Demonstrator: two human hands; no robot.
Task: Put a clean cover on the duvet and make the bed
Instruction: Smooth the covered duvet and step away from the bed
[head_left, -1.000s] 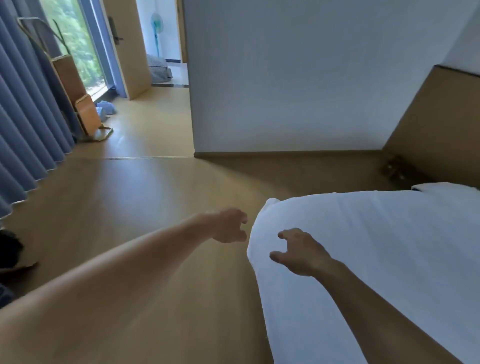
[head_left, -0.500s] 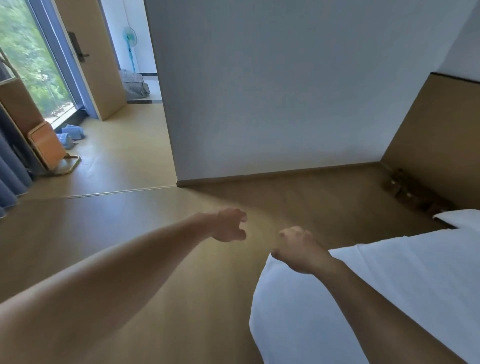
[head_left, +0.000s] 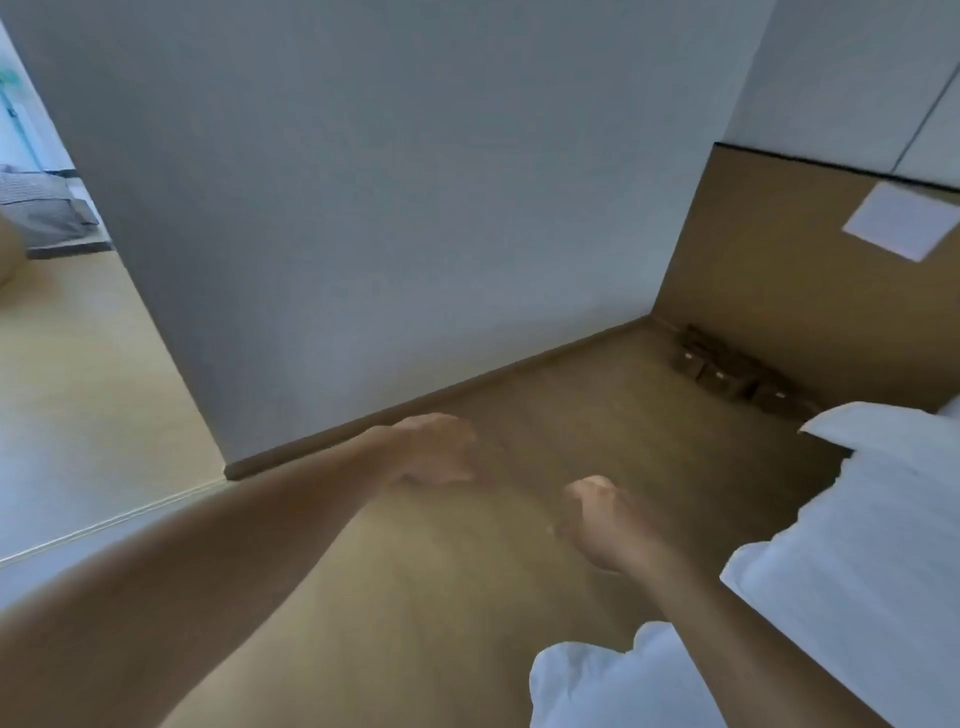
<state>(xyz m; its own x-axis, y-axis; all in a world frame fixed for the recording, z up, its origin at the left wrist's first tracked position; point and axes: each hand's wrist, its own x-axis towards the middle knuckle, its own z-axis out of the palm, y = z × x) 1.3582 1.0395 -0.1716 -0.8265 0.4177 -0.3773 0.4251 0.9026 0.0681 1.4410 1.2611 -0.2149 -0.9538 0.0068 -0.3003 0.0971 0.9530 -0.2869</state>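
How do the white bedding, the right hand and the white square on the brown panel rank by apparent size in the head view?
1. white bedding
2. right hand and white square: these look about alike. The hand is nearer the camera, so I leave them unranked.

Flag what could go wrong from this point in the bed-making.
1. Left hand and right hand hold nothing over the floor; the white bedding bunched at the bed's edge may slip down and get dirty.
2. The small brown boxes by the wall could trip the person.
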